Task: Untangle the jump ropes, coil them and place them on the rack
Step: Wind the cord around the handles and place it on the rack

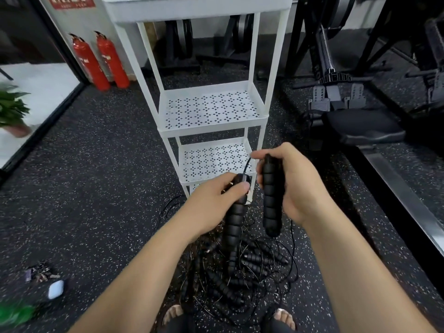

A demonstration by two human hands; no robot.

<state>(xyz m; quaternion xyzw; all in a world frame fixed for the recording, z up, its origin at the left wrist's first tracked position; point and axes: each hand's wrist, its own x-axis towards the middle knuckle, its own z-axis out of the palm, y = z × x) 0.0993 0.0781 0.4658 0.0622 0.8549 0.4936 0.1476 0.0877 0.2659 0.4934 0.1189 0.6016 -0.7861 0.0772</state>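
My left hand (213,203) grips the top of one black ribbed jump-rope handle (233,227), which hangs down toward the floor. My right hand (295,183) holds a second black ribbed handle (271,200) upright, its thin black cord running between the two hands. Below them a tangled pile of jump ropes (242,275) with several more black handles and thin cords lies on the speckled floor between my feet. The white rack (211,126) with perforated shelves stands just behind the hands; the shelves in view hold nothing.
Two red fire extinguishers (101,61) stand at the back left. Black gym machines (355,92) fill the right side. A small white case (56,289) and dark bits lie on the floor at left, near green plant leaves (12,109).
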